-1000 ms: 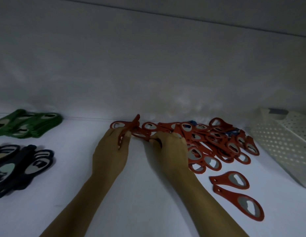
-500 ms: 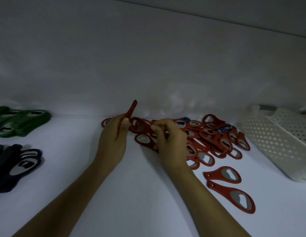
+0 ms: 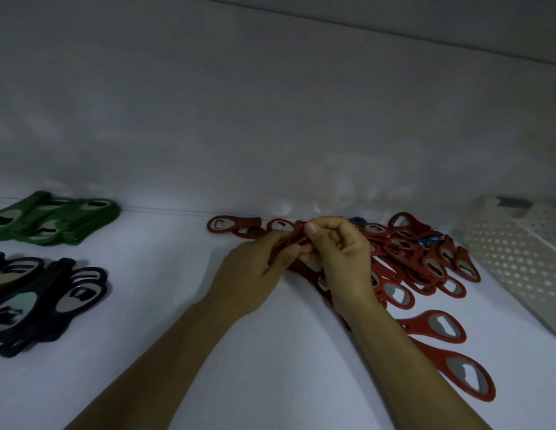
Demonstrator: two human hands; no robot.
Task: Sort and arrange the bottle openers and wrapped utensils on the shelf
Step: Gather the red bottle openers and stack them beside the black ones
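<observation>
From my seat I see the left hand curled round a red bottle opener. The right hand pinches the same opener's far end with bent fingers, and the two hands touch. The fingers hide whether one opener or several are clasped there. The red pile lies just beyond and right of the right hand, partly under it, with a blue scrap I cannot make out. Two loose red openers lie right of the right forearm. Green openers and black openers sit well left of the left hand on the shelf. A white basket is far right, cut off.
</observation>
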